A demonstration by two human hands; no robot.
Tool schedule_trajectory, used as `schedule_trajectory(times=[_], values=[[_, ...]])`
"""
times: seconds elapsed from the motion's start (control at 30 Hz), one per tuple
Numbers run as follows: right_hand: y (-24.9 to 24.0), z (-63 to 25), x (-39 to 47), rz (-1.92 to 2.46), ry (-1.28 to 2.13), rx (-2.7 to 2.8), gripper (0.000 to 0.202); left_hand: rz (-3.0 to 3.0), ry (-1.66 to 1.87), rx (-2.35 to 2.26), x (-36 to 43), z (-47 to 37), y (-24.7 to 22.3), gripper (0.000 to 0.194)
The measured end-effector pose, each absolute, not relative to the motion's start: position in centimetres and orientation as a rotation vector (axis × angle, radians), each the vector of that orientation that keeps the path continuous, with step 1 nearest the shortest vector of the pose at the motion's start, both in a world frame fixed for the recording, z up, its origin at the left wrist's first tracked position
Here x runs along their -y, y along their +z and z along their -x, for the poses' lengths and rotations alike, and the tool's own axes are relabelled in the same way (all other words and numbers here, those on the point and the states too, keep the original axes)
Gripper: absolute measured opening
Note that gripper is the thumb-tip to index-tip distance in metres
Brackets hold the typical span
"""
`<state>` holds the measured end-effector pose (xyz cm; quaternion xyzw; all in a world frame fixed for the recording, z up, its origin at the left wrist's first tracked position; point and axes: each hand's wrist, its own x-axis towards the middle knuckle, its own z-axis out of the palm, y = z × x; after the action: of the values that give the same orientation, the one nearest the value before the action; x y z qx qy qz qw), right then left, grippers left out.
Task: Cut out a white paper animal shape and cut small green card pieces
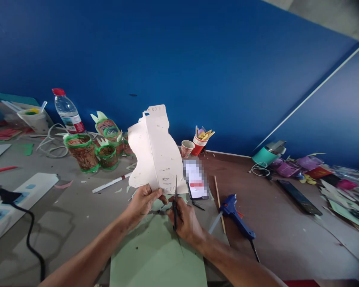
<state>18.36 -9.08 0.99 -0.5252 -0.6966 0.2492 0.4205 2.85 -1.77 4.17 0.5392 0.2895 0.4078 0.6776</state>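
My left hand (148, 201) grips the lower edge of a large white sheet of cardboard (155, 147) with wavy cut sides, thumb in front. The sheet stands upright, creased down its length, with small ovals drawn along its top and bottom edges. My right hand (187, 219) holds a pair of scissors (175, 207), its blades pointing up at the sheet's lower right edge; whether they touch the card I cannot tell. Below both hands lies a pale green sheet of paper (158, 255).
A blue glue gun (236, 217), a wooden stick (219, 203) and a phone (195, 179) lie to the right. Painted brown-green pots (83, 153), a water bottle (68, 113) and a marker (112, 183) are left. Paper cups (187, 148) stand behind. A black cable (30, 239) crosses the left side.
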Motion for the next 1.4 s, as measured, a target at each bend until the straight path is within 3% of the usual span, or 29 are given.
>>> schedule_trajectory(times=[1.03,1.4], values=[[1.1,-19.8,8.7,1.373,0.690,2.016,0.028,-1.366,0.848,-0.677,-0.6,-0.6,3.3,0.017],[1.1,-20.3,8.4,1.357,0.708,2.067,0.022,-1.408,0.815,-0.679,-0.9,0.5,3.4,0.015]])
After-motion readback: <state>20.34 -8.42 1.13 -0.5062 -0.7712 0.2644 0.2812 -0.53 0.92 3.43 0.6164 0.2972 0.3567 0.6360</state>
